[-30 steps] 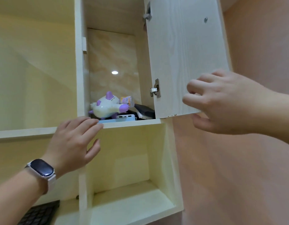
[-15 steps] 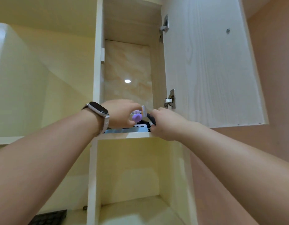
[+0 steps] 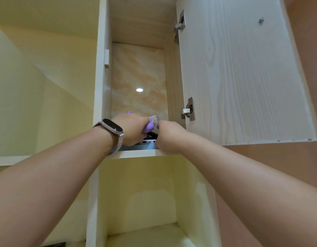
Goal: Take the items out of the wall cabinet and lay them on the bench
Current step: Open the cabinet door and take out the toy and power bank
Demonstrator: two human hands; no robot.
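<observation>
left hand [image 3: 132,129]: arm raised, fingers curled, grips toy [image 3: 148,127] | right hand [image 3: 169,136]: arm raised, fingers curled, grip hidden | hands just beside each other

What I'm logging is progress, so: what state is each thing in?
cabinet door: open.
left hand: inside the cabinet, grips the toy.
toy: inside the cabinet, mostly hidden.
right hand: at the shelf edge, fingers curled, grasp hidden.
power bank: lying on the shelf.
</observation>
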